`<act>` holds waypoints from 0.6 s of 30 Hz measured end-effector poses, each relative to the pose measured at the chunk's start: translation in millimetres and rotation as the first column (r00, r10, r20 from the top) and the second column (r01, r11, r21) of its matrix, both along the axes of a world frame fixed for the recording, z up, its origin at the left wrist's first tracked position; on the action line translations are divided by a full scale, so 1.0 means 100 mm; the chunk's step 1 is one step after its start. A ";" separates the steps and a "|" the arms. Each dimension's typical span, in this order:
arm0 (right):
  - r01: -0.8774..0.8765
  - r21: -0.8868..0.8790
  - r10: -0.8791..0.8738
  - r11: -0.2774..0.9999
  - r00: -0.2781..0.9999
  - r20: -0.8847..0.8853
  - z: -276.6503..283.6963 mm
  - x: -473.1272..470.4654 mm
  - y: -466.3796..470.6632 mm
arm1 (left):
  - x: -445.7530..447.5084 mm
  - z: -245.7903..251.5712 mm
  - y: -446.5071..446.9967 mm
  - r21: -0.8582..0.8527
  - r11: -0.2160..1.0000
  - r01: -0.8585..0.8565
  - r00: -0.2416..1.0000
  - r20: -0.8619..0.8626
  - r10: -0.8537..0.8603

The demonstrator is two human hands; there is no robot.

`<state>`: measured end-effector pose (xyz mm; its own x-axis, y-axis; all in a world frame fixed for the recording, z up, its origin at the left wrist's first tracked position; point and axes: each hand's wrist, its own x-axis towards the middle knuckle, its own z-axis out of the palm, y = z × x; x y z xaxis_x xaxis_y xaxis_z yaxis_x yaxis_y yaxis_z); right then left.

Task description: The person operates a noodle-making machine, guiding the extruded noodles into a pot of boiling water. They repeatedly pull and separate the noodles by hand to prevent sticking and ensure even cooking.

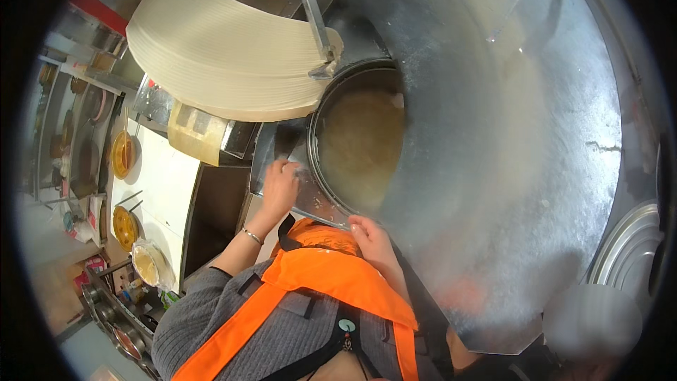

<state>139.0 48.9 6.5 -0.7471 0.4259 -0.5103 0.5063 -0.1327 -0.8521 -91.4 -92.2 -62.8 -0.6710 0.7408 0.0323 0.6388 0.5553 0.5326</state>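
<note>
My left hand point(281, 182) lies back-up at the left side of a shiny metal panel point(304, 190) in front of the pot; its fingertips are partly hidden. At the panel's right front corner, my right hand point(369, 234) has thumb and fingers closed around the edge. Small pale scraps lie on the panel between them. Just beyond is a round pot point(314, 153) of cloudy, yellowish liquid point(359, 143). Over its far left side juts a large, ridged block of pale dough point(227, 53). A metal arm point(312, 8) with a blade-like end rests against the block's tip.
A broad, curved metal sheet point(476, 143) covers the pot's right part. Leftward, a white counter point(158, 180) carries amber bowls point(125, 227) with chopsticks and a plastic-wrapped container point(151, 264). A ribbed metal lid point(629, 248) stands far right.
</note>
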 end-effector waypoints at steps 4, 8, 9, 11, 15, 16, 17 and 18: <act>-0.070 0.055 0.073 0.996 0.995 -0.068 0.06 -0.18 -0.02 | -0.06 -0.12 -0.25 -0.301 0.947 -0.111 0.989 0.064 0.136; -0.238 0.124 0.246 0.963 0.968 -0.045 0.09 -0.46 -0.04 | 0.04 -0.08 -0.35 -0.096 0.976 -0.196 0.958 0.194 0.212; -0.257 0.093 0.262 0.962 0.964 -0.051 0.06 -0.52 -0.05 | 0.09 0.04 -0.32 0.028 0.968 -0.250 0.939 0.250 0.236; -0.295 0.031 0.297 0.955 0.953 -0.058 -0.04 -0.63 -0.12 | 0.29 0.43 -0.20 0.074 0.959 -0.274 0.844 0.496 0.203; 0.062 -0.179 -0.100 0.982 0.973 -0.207 -0.19 -0.86 -0.31 | 0.60 0.47 0.04 0.246 0.969 -0.027 0.913 0.400 -0.076; 0.166 -0.219 -0.207 0.961 0.962 -0.180 -0.29 -0.92 -0.31 | 0.64 0.42 0.12 0.262 0.961 0.087 0.948 0.275 -0.161; 0.267 -0.255 -0.310 0.929 0.939 -0.148 -0.38 -0.96 -0.30 | 0.68 0.38 0.19 0.253 0.961 0.108 0.942 0.283 -0.180; 0.351 -0.235 -0.392 0.906 0.906 -0.158 -0.32 -0.99 -0.26 | 0.71 0.36 0.27 0.242 0.962 0.129 0.936 0.292 -0.199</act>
<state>40.2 22.7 -25.7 -0.6478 0.5986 -0.4712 0.2115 -0.4529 -0.8661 -20.1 -65.4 -26.7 -0.5432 0.8395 0.0137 0.4942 0.3064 0.8136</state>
